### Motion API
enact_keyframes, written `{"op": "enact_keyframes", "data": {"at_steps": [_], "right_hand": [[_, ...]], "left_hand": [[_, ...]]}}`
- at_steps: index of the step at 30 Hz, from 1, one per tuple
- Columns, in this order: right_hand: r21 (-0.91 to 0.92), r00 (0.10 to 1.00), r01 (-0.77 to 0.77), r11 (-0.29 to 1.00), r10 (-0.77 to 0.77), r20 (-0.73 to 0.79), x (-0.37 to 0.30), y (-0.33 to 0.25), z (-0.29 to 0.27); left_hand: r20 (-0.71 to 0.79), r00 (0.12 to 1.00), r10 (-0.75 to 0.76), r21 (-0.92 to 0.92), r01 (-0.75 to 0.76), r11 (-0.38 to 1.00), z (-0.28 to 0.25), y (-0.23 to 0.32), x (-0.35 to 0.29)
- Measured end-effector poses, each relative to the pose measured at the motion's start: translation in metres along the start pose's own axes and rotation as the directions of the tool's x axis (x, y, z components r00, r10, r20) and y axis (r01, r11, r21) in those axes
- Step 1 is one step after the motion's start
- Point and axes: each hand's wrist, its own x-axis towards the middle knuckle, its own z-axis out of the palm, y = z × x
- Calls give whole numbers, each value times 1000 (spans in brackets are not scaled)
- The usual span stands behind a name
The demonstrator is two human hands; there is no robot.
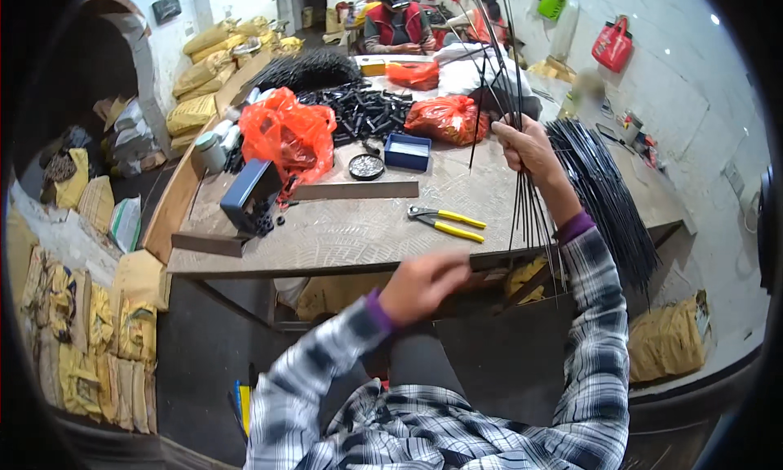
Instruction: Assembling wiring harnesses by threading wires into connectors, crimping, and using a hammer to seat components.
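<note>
My right hand [530, 148] is closed around a bundle of thin black rods [524, 205] held upright over the right part of the table. The rods' upper ends fan out above the fist, and their lower ends hang past the table's front edge. My left hand [424, 284], blurred by motion, is in front of the table's near edge with fingers apart and nothing visible in it. Nearest to it on the tabletop lie end-cutting pliers with yellow handles [457, 223]. A large pile of similar black rods [608, 192] lies along the table's right side.
On the table [359, 237] are a metal bar [355, 190], a blue tray [407, 152], a round tin [366, 167], a tipped blue box [251, 194], red plastic bags [287, 131] and heaped black parts [359, 111]. Two people [398, 21] sit beyond. Sacks [90, 339] line the left.
</note>
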Motion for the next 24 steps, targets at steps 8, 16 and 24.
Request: {"op": "enact_keyframes", "data": {"at_steps": [8, 16, 24], "right_hand": [[172, 971, -69, 983, 26, 238, -99, 8, 93], [397, 986, -81, 914, 15, 166, -102, 32, 120], [255, 983, 176, 951, -157, -90, -85, 41, 130]], "left_hand": [[-120, 927, -355, -589, 221, 777, -34, 2, 109], [-248, 880, -405, -637, 167, 753, -39, -3, 98], [-605, 702, -376, -456, 82, 886, -20, -36, 109]]}}
